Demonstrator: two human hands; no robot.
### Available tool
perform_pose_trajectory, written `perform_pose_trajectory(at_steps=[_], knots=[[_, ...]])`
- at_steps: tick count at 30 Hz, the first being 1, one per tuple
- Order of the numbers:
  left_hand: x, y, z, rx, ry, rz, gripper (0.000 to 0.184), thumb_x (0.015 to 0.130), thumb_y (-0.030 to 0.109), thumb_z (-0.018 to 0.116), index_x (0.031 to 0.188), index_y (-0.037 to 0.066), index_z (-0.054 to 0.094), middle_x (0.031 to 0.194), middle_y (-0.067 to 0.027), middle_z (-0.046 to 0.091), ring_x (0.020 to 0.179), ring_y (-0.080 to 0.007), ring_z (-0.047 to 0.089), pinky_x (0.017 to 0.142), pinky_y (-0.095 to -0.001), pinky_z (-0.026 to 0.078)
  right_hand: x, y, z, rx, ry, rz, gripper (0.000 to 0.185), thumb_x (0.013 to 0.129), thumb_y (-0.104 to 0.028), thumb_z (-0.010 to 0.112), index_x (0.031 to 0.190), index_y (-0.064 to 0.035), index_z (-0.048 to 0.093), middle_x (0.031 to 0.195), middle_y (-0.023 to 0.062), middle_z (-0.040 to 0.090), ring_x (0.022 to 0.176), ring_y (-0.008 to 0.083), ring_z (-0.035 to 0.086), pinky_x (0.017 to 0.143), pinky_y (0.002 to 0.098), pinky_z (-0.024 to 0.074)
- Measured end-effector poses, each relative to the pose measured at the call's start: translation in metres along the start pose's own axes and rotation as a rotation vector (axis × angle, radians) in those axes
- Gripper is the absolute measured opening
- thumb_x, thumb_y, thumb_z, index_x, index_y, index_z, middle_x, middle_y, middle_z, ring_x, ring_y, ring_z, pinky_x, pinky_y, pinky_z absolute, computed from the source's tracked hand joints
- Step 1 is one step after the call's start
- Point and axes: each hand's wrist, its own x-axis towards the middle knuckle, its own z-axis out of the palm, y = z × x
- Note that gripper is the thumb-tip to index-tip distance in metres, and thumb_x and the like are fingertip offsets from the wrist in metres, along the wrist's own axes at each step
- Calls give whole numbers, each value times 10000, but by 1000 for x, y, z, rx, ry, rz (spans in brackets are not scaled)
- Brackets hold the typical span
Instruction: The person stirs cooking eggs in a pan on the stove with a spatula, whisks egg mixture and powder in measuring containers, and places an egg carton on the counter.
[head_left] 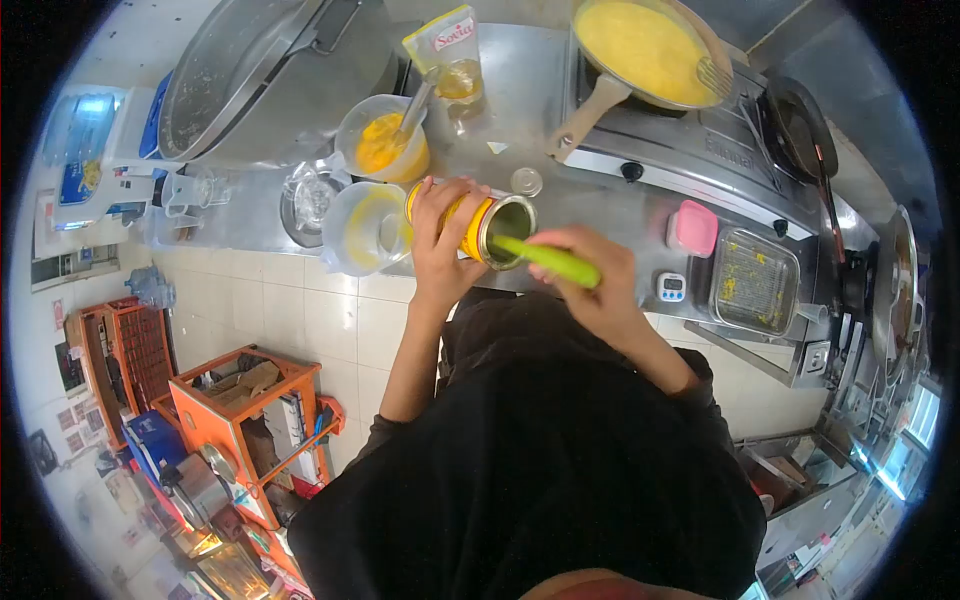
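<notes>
My left hand (pixel 440 228) is wrapped round a yellow tin can (pixel 473 226), tipped so its open mouth faces right. In my right hand (pixel 592 272) is a lime-green spatula (pixel 560 262), its tip inside the can's mouth; the can's contents cannot be made out. Just left of the can stands a translucent plastic jug (pixel 352 232) with yellow residue on its wall. Behind that jug is a second plastic jug (pixel 352 135) with a thick orange-yellow mass and a grey-handled tool (pixel 418 104) in it.
A pan of yellow liquid (pixel 640 45) sits on the gas stove (pixel 700 150), a whisk in it. Near the counter's right side are a pink-lidded box (pixel 692 228), a white timer (pixel 671 287) and a wire-racked tray (pixel 755 280). An oil pouch (pixel 450 60) stands behind the jugs.
</notes>
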Motion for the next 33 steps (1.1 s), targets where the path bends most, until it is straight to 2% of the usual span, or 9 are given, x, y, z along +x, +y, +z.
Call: perform_pose_trajectory(at_steps=[1, 2, 3, 5, 12, 15, 21, 26, 33], knots=[[2, -4, -6, 4, 2, -2, 647, 530, 123, 808, 1138, 91, 591, 1126, -100, 563, 1100, -313, 536, 1013, -488, 367, 2, -2, 3, 270, 62, 240, 229, 841, 17, 592, 1070, 9, 584, 825, 81, 618, 649, 185, 610, 619, 292, 514], [3, -8, -13, -9, 2, -39, 658, 525, 119, 808, 1144, 93, 587, 1129, -97, 562, 1092, -303, 537, 1010, -485, 366, 4, 2, 9, 477, 185, 296, 189, 916, -56, 556, 1075, 45, 565, 802, 86, 618, 626, 159, 599, 583, 289, 505], [4, -12, -20, -22, 1, -76, 669, 520, 116, 808, 1150, 96, 584, 1132, -94, 561, 1085, -294, 539, 1008, -481, 364, 8, 2, 13, 482, 179, 296, 189, 916, -56, 556, 1075, 45, 565, 802, 86, 618, 626, 159, 599, 583, 289, 505], [6, -21, -33, -14, 9, -81, 683, 513, 109, 808, 1156, 96, 580, 1139, -94, 558, 1081, -293, 536, 986, -472, 373, 18, -4, 21, 665, 411, 448, 207, 921, -114, 570, 1048, 49, 559, 806, 116, 620, 620, 179, 601, 546, 303, 492], [13, -54, -82, 103, -50, -173, 726, 518, 107, 844, 1182, 70, 552, 1160, -104, 551, 1094, -290, 523, 919, -396, 435, 34, -2, 48, 690, 589, 445, 226, 917, -184, 591, 988, 30, 573, 811, 122, 624, 602, 192, 597, 525, 317, 479], [12, -72, -95, 74, -34, -177, 735, 480, 89, 815, 1174, 88, 573, 1133, -102, 545, 1058, -311, 510, 914, -415, 389, 41, 7, 65, 702, 615, 442, 228, 910, -186, 600, 985, 28, 578, 806, 126, 627, 601, 194, 597, 528, 312, 478], [9, -97, -117, 108, -91, -183, 726, 535, 121, 834, 1201, 88, 549, 1155, -113, 539, 1075, -305, 523, 905, -401, 432, 54, 11, 103, 691, 613, 477, 222, 906, -188, 607, 959, 26, 583, 804, 116, 632, 605, 186, 599, 537, 305, 476], [1, -128, -129, 75, -66, -247, 757, 516, 110, 825, 1217, 97, 540, 1152, -117, 532, 1069, -318, 513, 900, -416, 415, 64, 19, 128, 755, 645, 519, 202, 904, -186, 609, 945, 11, 591, 814, 105, 638, 641, 172, 609, 575, 295, 488], [-14, -175, -154, 192, 47, -427, 755, 535, 96, 810, 1232, 89, 520, 1128, -129, 529, 1046, -331, 525, 873, -428, 423, 78, 49, 160, 661, 779, 355, 193, 918, -156, 588, 1006, 16, 592, 869, 105, 654, 698, 189, 639, 677, 319, 517]])
